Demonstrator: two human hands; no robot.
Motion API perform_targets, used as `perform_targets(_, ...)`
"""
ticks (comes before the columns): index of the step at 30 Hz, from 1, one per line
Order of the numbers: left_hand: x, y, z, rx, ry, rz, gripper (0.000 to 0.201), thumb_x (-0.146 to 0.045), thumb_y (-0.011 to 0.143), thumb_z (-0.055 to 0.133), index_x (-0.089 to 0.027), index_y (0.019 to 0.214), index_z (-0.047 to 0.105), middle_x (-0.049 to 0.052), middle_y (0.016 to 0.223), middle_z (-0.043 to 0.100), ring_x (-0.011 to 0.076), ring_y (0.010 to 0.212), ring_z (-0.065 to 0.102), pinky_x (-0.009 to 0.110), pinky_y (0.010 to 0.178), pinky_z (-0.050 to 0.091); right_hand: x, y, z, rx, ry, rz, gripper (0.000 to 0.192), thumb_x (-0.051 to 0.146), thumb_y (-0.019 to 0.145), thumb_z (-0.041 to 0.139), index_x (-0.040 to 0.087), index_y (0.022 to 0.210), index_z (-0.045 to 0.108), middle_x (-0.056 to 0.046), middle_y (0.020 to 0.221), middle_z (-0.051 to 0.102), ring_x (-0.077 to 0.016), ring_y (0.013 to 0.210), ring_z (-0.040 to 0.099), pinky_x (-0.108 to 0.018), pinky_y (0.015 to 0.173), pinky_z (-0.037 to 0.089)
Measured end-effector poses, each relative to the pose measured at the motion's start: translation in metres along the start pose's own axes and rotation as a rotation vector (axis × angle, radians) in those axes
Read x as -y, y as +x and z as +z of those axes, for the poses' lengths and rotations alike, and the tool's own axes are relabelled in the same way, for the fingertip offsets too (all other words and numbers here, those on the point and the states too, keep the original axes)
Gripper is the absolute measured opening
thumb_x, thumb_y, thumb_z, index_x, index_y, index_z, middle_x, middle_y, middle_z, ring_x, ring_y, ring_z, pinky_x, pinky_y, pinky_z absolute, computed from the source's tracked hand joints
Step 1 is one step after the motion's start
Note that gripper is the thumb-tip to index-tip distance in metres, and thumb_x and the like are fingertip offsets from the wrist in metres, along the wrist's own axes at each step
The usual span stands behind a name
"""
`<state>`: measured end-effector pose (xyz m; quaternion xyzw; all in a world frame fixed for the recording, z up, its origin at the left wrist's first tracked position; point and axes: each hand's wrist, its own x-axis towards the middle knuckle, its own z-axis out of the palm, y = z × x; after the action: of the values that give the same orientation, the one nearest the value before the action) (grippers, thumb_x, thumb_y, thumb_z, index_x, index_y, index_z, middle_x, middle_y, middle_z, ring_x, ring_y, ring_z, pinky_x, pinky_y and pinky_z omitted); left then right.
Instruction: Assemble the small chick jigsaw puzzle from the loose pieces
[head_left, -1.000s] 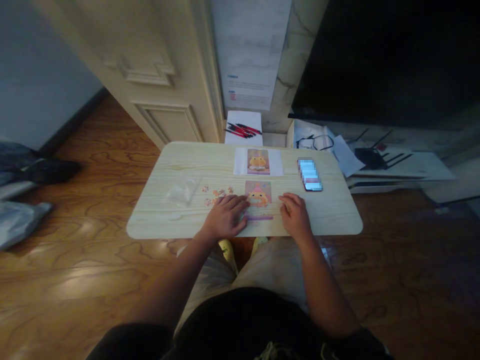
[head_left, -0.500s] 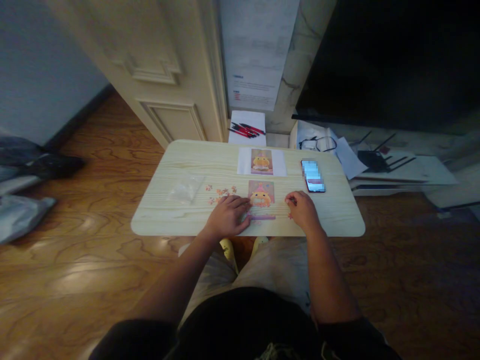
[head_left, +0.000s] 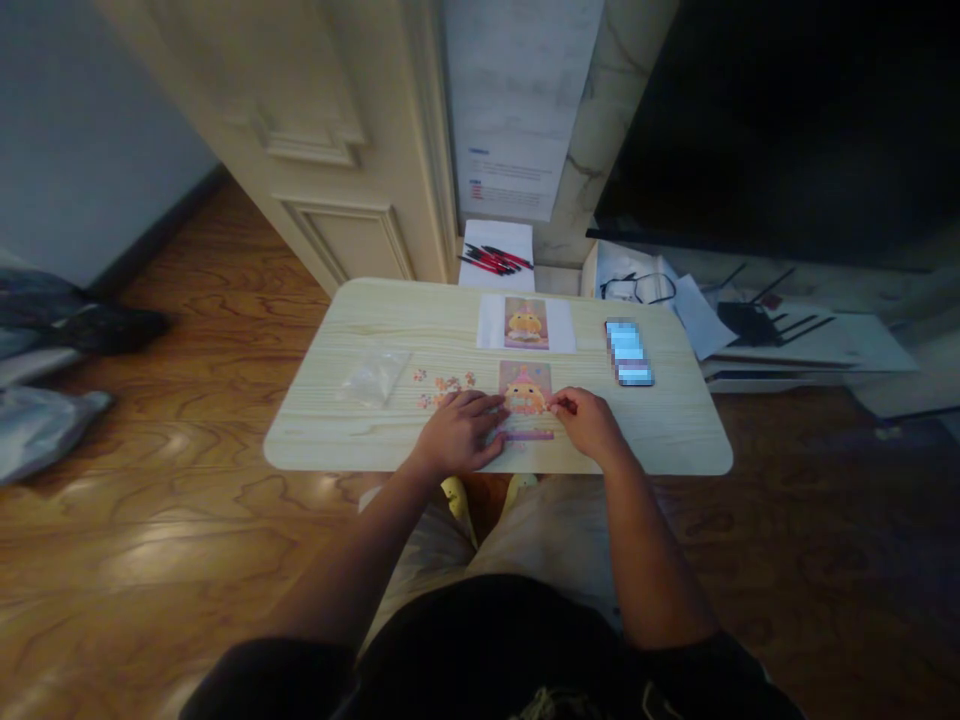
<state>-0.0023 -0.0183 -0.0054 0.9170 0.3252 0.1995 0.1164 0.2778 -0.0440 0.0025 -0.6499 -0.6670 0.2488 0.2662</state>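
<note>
Head view. The left hand [head_left: 459, 432] lies flat, fingers spread, on the near half of the table [head_left: 330, 440], pressing the left edge of the partly assembled puzzle [head_left: 525, 400]. The puzzle sits near the middle of the table's near edge. This hand holds the same position as half a second ago.

The right hand [head_left: 589, 420] has moved left since the earlier frame: it was then clear of the puzzle on its right side, and now its fingertips meet the puzzle's right edge. The fingers are drawn together at the tip as in a pinch; whether a piece sits between them cannot be told.

Loose puzzle pieces [head_left: 444, 384] lie scattered just left of the puzzle, beyond the left hand. A clear plastic bag [head_left: 371, 377] lies farther left, toward the table's left edge. A reference picture [head_left: 526, 323] on white paper lies at the far edge, directly beyond the puzzle. A phone [head_left: 628, 352] lies toward the far right corner. None of these has shifted.

Beyond the table, red and black pens [head_left: 496, 260] rest on a white surface.
</note>
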Motion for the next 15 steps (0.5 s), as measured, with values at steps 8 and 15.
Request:
perform_targets(8,0.0,-0.001,0.0,-0.006,-0.014,-0.017,0.046,-0.043,0.094,0.059,-0.028,0.137,0.068,0.009,0.143,0.066,0.0327,0.123,0.062,0.054,0.103,0.047,0.0,0.002,0.002,-0.054,0.054,-0.057,0.027,0.017,0.095,0.058,0.023,0.115,0.074,-0.006,0.105,0.074,-0.0203,0.095,0.068,-0.035,0.089,0.055)
perform_targets(15,0.001,-0.003,0.0,-0.025,-0.017,-0.008,0.041,-0.042,0.096,0.056,-0.024,0.13,0.071,0.009,0.133,0.07,0.0304,0.116,0.064,0.05,0.1,0.048,-0.019,-0.007,-0.011,-0.094,0.031,0.007,0.024,0.025,0.098,0.056,0.022,0.111,0.076,-0.009,0.108,0.075,-0.0219,0.092,0.072,-0.039,0.09,0.059)
